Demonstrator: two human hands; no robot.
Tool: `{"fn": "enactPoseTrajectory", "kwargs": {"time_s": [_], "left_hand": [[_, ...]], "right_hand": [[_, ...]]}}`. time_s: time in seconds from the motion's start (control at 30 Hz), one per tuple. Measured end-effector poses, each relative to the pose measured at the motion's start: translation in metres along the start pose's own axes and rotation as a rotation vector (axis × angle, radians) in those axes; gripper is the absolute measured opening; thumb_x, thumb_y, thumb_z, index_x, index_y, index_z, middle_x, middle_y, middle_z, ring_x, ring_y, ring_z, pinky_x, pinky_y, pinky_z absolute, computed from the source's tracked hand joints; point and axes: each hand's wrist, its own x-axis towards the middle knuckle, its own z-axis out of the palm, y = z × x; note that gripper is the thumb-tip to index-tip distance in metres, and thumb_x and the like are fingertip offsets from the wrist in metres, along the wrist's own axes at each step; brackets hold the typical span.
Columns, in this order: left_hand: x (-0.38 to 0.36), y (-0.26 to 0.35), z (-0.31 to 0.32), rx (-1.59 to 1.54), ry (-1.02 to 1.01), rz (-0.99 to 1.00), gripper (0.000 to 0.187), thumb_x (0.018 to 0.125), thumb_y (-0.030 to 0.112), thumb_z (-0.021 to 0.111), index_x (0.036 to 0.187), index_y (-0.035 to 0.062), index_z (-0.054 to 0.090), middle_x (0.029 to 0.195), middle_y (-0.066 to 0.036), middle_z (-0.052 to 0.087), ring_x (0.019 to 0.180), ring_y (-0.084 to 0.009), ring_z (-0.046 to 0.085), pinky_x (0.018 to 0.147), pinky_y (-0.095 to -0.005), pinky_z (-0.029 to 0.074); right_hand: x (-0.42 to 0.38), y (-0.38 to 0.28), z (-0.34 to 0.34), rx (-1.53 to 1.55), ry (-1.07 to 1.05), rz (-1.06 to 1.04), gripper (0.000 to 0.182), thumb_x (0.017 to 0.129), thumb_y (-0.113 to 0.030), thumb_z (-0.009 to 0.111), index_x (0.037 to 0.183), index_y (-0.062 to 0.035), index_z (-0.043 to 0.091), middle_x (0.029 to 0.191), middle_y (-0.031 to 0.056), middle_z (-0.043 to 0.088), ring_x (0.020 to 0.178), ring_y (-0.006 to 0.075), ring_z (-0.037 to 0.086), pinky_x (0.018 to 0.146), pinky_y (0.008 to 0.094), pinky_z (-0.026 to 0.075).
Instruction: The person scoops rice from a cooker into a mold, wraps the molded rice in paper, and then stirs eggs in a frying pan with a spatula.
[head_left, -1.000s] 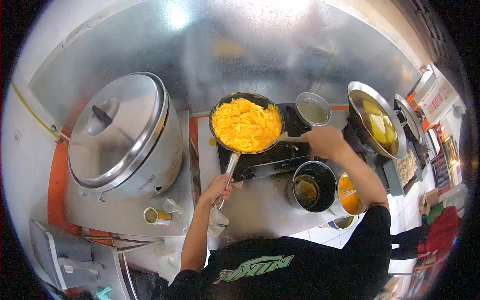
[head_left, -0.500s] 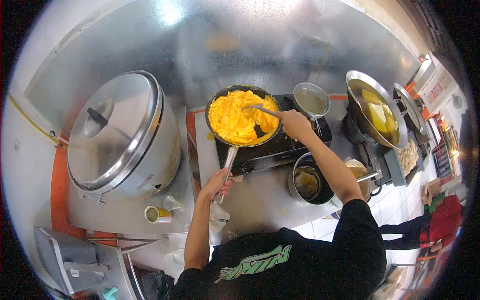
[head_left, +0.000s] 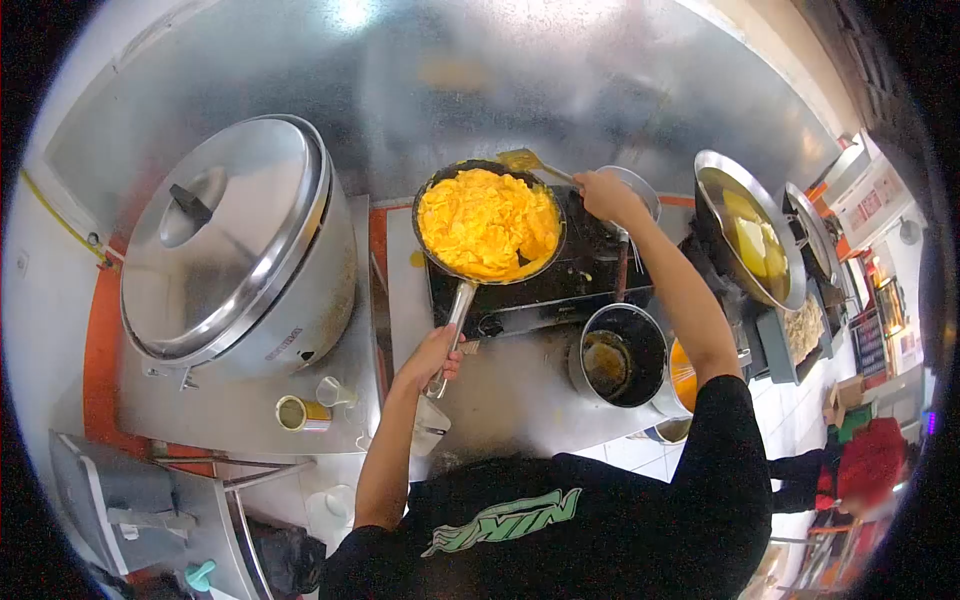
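A dark frying pan (head_left: pixel 424 235) with a metal handle sits on the black stove (head_left: pixel 590 265). Yellow scrambled egg (head_left: pixel 490 225) fills most of it. My left hand (head_left: pixel 433 358) is wrapped around the pan's handle. In my right hand (head_left: pixel 607 196) is a spatula (head_left: pixel 524 161), gripped by its handle; the egg-stained blade is raised at the pan's upper right rim, clear of the egg. Partly behind my right hand lies a round strainer (head_left: pixel 638 182). Below the stove stands a dark pot (head_left: pixel 622 350) with brownish residue at its bottom.
To the left is a large lidded metal cooker (head_left: pixel 240 240), with an open can (head_left: pixel 302 413) and a clear cup (head_left: pixel 335 392) near it. A wok of oil (head_left: pixel 750 230) with yellow pieces stands right, beside a grey tray (head_left: pixel 795 340). A person in red (head_left: pixel 865 465) is farther right.
My right hand has lifted the spatula out of the egg, up and to the right. The egg now lies spread more evenly. My left hand still holds the handle.
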Motion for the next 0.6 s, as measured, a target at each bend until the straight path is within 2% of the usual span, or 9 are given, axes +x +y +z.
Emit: {"fn": "enactPoseTrajectory", "kwargs": {"time_s": [0.1, 0.17, 0.23, 0.33, 0.43, 0.53, 0.6], "left_hand": [[0.004, -0.005, -0.005, -0.033, -0.028, 0.014, 0.032, 0.094, 0.039, 0.039, 0.095, 0.0078, 0.042, 0.058, 0.001, 0.038, 0.044, -0.0064, 0.033, 0.036, -0.0218, 0.030], [0.009, -0.009, -0.012, -0.068, -0.058, 0.025, 0.032, 0.094, 0.040, 0.039, 0.095, 0.0079, 0.042, 0.058, 0.001, 0.038, 0.043, -0.0062, 0.033, 0.036, -0.0220, 0.031], [0.012, -0.013, -0.014, -0.102, -0.090, 0.045, 0.032, 0.094, 0.040, 0.039, 0.095, 0.0080, 0.041, 0.058, 0.002, 0.039, 0.043, -0.0060, 0.033, 0.036, -0.0221, 0.031], [0.013, -0.016, -0.014, -0.146, -0.127, 0.065, 0.033, 0.093, 0.041, 0.040, 0.094, 0.0082, 0.041, 0.058, 0.002, 0.039, 0.042, -0.0060, 0.033, 0.035, -0.0224, 0.031], [0.012, -0.014, -0.012, -0.176, -0.112, 0.017, 0.034, 0.093, 0.042, 0.040, 0.094, 0.0089, 0.041, 0.058, 0.002, 0.038, 0.041, -0.0060, 0.032, 0.034, -0.0228, 0.031], [0.013, -0.016, -0.011, -0.176, -0.125, 0.050, 0.035, 0.092, 0.044, 0.040, 0.094, 0.0093, 0.041, 0.058, 0.001, 0.038, 0.040, -0.0063, 0.032, 0.034, -0.0232, 0.031], [0.013, -0.018, -0.008, -0.172, -0.108, 0.065, 0.034, 0.093, 0.043, 0.039, 0.094, 0.0091, 0.040, 0.058, 0.000, 0.039, 0.040, -0.0070, 0.032, 0.034, -0.0237, 0.031]], "right_hand": [[0.010, 0.017, 0.034, -0.037, -0.019, 0.016, 0.026, 0.080, -0.012, 0.047, 0.101, -0.0050, 0.060, 0.093, 0.0202, 0.062, 0.085, 0.0378, 0.060, 0.074, 0.0476, 0.048], [-0.002, 0.005, 0.035, -0.065, -0.041, 0.042, 0.026, 0.080, -0.012, 0.046, 0.100, -0.0048, 0.060, 0.094, 0.0218, 0.062, 0.085, 0.0372, 0.062, 0.073, 0.0478, 0.050], [-0.026, -0.023, 0.013, -0.125, -0.057, 0.097, 0.025, 0.080, -0.011, 0.046, 0.098, -0.0022, 0.060, 0.094, 0.0239, 0.061, 0.085, 0.0373, 0.062, 0.072, 0.0469, 0.050], [-0.043, -0.036, -0.001, -0.137, -0.208, 0.094, 0.023, 0.079, -0.011, 0.048, 0.093, 0.0029, 0.060, 0.087, 0.0254, 0.062, 0.083, 0.0370, 0.062, 0.071, 0.0454, 0.051], [-0.065, -0.062, -0.025, -0.159, -0.356, 0.063, 0.022, 0.076, -0.010, 0.050, 0.088, 0.0067, 0.059, 0.078, 0.0250, 0.062, 0.072, 0.0362, 0.064, 0.062, 0.0446, 0.052], [-0.072, -0.055, 0.011, -0.023, -0.413, 0.198, 0.021, 0.075, -0.008, 0.050, 0.083, 0.0100, 0.057, 0.068, 0.0244, 0.061, 0.058, 0.0350, 0.063, 0.049, 0.0423, 0.052], [-0.080, -0.059, 0.020, 0.090, -0.463, 0.255, 0.021, 0.079, -0.011, 0.048, 0.083, 0.0077, 0.056, 0.066, 0.0233, 0.060, 0.053, 0.0305, 0.062, 0.044, 0.0401, 0.049]]}}
